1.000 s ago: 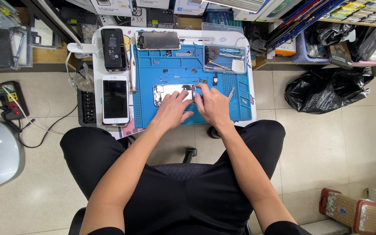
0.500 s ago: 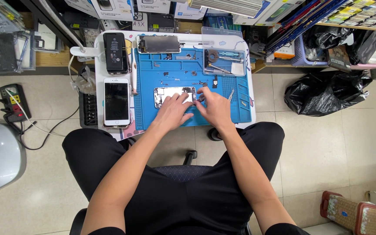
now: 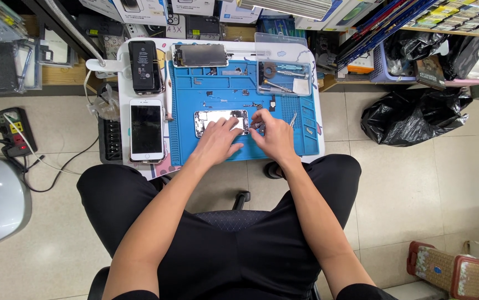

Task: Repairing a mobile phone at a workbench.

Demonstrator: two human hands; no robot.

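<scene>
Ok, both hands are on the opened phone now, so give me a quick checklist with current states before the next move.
1. Left hand steadying the opened phone: ok, it rests on the phone's lower edge.
2. Right hand at the phone's right end: ok; what its fingertips pinch, cannot tell.
3. Phone fully on the blue mat: ok.
4. Loose small parts lie on the mat above the phone: ok; whether all are there, cannot tell.
5. Detached screen lies at the mat's top edge, apart from the hands: ok.
6. White phone lies left of the mat, apart: ok.

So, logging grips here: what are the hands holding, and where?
Left hand rests on the opened phone; right hand's fingertips meet its right end. A grasp cannot be told.
</scene>
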